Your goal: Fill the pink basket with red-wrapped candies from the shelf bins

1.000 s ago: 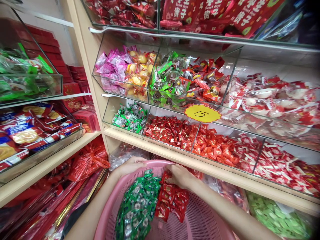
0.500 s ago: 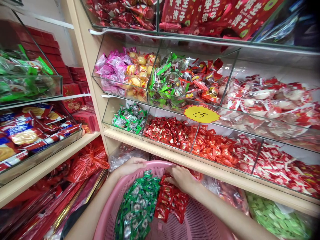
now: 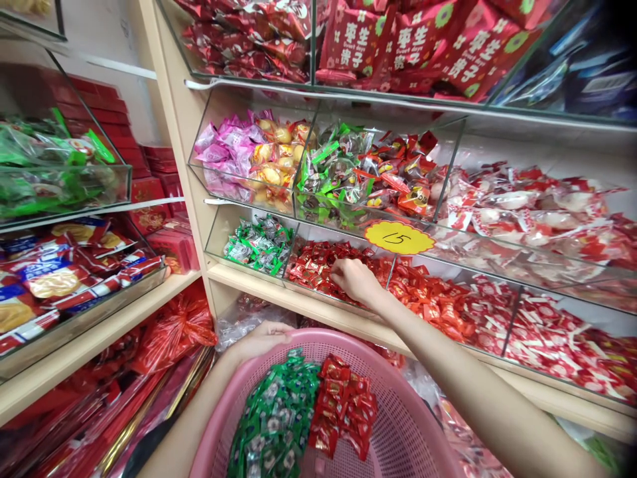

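A pink plastic basket [image 3: 328,340] stands in front of me at the bottom centre. My left hand [image 3: 266,338] grips its rim at the upper left, thumb side up. Inside lie a large heap of green-wrapped candies [image 3: 276,418] and a smaller heap of red-wrapped candies [image 3: 343,405] beside it. My right hand [image 3: 355,280] reaches over the basket into a clear bin of dark red wrapped candies [image 3: 313,265]. Its fingers are curled down at the surface of those candies. Whatever they pinch is hidden.
Left of the red candies is a bin of green-and-silver candies [image 3: 259,244]; to the right are orange-red candies [image 3: 428,299]. A yellow price tag [image 3: 399,237] marked 15 hangs above. The wooden shelf edge [image 3: 298,302] runs between bins and basket. Packaged biscuits [image 3: 60,272] sit at left.
My right hand has left the red candies in the basket and moved up and forward into the bin of red candies. My left hand stays on the basket rim. The view has tilted slightly.
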Action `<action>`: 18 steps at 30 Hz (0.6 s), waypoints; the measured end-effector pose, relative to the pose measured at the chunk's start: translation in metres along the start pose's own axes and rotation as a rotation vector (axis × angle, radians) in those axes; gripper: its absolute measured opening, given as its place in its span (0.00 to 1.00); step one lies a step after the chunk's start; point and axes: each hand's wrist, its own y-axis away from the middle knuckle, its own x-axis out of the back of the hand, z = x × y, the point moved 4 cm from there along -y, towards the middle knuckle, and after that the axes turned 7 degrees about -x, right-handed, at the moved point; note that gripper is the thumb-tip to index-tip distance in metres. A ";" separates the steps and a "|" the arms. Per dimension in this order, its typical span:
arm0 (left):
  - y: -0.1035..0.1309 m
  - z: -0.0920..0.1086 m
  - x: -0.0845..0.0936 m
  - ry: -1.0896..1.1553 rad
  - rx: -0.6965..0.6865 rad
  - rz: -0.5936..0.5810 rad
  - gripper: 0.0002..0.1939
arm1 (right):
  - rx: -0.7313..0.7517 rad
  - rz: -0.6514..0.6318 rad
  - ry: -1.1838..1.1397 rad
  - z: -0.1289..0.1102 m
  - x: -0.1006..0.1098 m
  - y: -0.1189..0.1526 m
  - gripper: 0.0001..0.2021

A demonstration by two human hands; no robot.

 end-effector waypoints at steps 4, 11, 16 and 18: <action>0.001 0.003 0.000 -0.009 0.002 -0.005 0.23 | -0.196 -0.030 0.081 -0.003 -0.017 -0.024 0.16; 0.000 0.002 0.001 0.026 -0.003 -0.001 0.23 | -0.273 -0.048 0.079 -0.012 -0.025 -0.031 0.15; 0.000 0.001 0.001 0.020 0.001 -0.002 0.23 | -0.255 -0.045 0.006 -0.013 -0.029 -0.025 0.14; 0.000 0.002 0.000 0.016 0.005 0.002 0.23 | -0.226 -0.029 -0.043 -0.014 -0.032 -0.023 0.12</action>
